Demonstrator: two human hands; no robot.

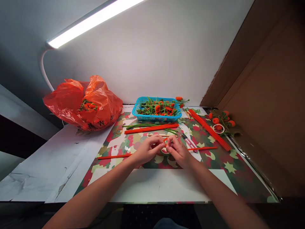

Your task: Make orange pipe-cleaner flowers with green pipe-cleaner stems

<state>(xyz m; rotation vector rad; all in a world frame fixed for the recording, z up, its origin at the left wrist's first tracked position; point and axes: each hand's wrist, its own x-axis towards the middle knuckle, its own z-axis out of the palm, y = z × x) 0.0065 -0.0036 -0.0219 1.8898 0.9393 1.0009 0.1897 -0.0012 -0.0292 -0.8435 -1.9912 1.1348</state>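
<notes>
My left hand (pixel 149 149) and my right hand (pixel 178 149) meet over the middle of the patterned mat, fingertips pinched close together. Between them they hold an orange fuzzy stem (pixel 166 140), bent into a small curve. One straight orange length (pixel 114 156) sticks out left of my left hand, another (pixel 203 148) right of my right hand; whether these join the held piece is hidden. Below the fingers a round white-rimmed item (pixel 165 151) is partly covered. A bundle of orange stems (pixel 151 128) and green stems (pixel 140 126) lies just beyond my hands.
A blue basket (pixel 156 118) of orange flowers stands at the back, a red plastic bag (pixel 107 106) at the left. Pink-handled scissors (pixel 190 143), a long orange bundle (pixel 209 129) and a flowered cup (pixel 218 128) lie right. A lamp (pixel 95 22) shines above; cardboard (pixel 267 79) walls the right.
</notes>
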